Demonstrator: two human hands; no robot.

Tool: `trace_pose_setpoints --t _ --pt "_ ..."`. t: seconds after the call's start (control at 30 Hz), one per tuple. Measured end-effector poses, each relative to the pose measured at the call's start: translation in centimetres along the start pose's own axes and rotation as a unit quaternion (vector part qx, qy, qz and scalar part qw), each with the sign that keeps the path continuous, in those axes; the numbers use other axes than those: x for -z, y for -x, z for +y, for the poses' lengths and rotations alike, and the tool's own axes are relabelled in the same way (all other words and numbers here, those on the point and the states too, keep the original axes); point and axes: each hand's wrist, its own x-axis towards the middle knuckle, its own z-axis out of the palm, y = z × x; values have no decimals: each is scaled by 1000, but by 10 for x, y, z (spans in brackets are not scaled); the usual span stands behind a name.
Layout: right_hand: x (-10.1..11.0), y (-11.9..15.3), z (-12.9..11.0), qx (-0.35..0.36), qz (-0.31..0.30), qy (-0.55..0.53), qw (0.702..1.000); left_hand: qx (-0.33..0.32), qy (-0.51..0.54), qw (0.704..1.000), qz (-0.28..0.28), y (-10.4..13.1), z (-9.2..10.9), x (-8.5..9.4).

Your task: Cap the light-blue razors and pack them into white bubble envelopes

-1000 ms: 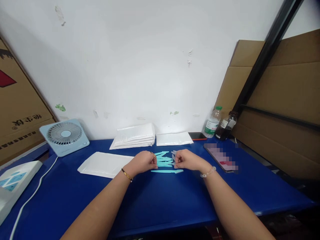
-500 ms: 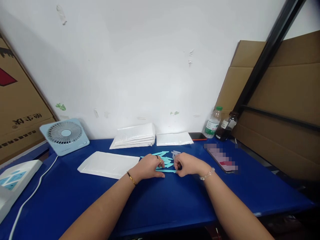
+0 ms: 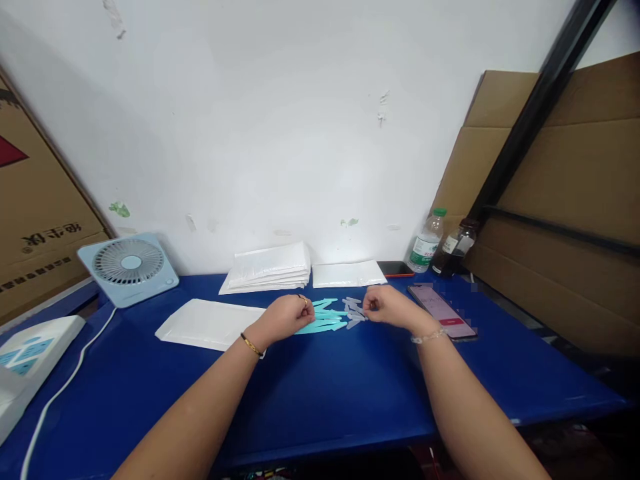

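My left hand is closed at the left end of a loose pile of slim turquoise sticks. Its fingertips are pressed together by the sticks, and what they hold, if anything, is hidden. Just right of that pile lie several short, translucent pale-purple pieces. Beside them my right hand has thumb and forefinger pinched together; I cannot make out anything between them. A white padded envelope lies flat, partly behind my left wrist.
On the blue table, stacked white envelopes and another envelope rest by the wall. A dark phone, a lit phone and two bottles are at right. A light-blue fan and its cable stand left.
Both hands have moved apart and slightly away from me, the left leftward and the right rightward. The turquoise stick between them has left that spot. More pale-purple pieces now show.
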Motion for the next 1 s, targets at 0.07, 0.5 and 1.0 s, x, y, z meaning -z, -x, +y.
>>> trace_pose_setpoints --t 0.07,0.5,1.0 --pt "2 -1 4 -16 17 22 999 21 23 999 10 1 -5 5" --pt "-13 -3 -15 51 -142 -24 988 74 120 973 -181 24 14 2" --pt "-12 4 -26 30 -166 -49 984 49 44 993 -99 25 25 -12"
